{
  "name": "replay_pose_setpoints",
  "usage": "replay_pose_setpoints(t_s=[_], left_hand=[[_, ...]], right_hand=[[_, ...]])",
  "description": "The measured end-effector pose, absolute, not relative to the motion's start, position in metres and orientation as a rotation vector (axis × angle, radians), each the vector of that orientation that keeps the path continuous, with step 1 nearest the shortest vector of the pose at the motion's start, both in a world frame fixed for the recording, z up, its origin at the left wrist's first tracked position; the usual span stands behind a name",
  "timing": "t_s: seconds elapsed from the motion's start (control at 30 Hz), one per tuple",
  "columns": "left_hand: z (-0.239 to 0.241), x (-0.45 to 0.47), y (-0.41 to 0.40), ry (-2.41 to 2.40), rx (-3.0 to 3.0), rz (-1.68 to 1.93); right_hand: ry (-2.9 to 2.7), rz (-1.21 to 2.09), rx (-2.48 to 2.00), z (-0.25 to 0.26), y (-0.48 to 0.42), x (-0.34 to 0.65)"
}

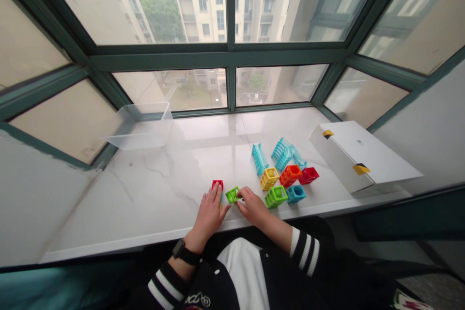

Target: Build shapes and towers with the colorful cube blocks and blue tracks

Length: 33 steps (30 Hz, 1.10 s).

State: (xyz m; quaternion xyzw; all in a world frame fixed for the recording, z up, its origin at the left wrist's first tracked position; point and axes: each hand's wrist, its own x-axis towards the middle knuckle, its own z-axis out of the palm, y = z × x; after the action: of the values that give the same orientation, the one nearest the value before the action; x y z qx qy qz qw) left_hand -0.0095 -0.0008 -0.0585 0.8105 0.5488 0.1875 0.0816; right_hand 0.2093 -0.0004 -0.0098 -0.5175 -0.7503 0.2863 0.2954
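Note:
My left hand (pixel 209 214) lies on the white marble sill with fingers stretched over a red cube block (pixel 217 184). My right hand (pixel 251 205) pinches a small green cube block (pixel 232 195) that sits between the two hands. To the right stand more hollow cube blocks: yellow (pixel 269 178), orange (pixel 290 175), red (pixel 309 175), green (pixel 275 196) and blue (pixel 295 193). Behind them lie teal ridged track pieces (pixel 283 152), one straight piece (pixel 259 158) apart on the left.
A clear plastic bin (pixel 140 126) stands at the back left of the sill (pixel 152 184). A white flat box (pixel 361 155) with yellow tape lies at the right. Window panes and dark frames close off the back.

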Motion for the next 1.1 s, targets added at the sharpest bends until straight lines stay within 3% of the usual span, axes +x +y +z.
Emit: replay_pose_setpoints(t_s=[0.17,0.43,0.8,1.1], left_hand=[[-0.045,-0.015,-0.004,1.732,2.352,0.609],[0.008,-0.002,-0.013,1.391,2.217,1.012],[0.012,0.012,-0.010,1.248,1.499,1.213],[0.022,0.011,-0.013,1.138,1.536,1.148]], right_hand=[[-1.844,0.781,-1.188,0.006,-0.002,0.209],[-1.897,0.722,-1.134,0.017,-0.006,0.206],[-1.720,0.775,-1.013,0.023,-0.009,0.203],[-1.712,0.821,-0.940,0.044,-0.013,0.204]])
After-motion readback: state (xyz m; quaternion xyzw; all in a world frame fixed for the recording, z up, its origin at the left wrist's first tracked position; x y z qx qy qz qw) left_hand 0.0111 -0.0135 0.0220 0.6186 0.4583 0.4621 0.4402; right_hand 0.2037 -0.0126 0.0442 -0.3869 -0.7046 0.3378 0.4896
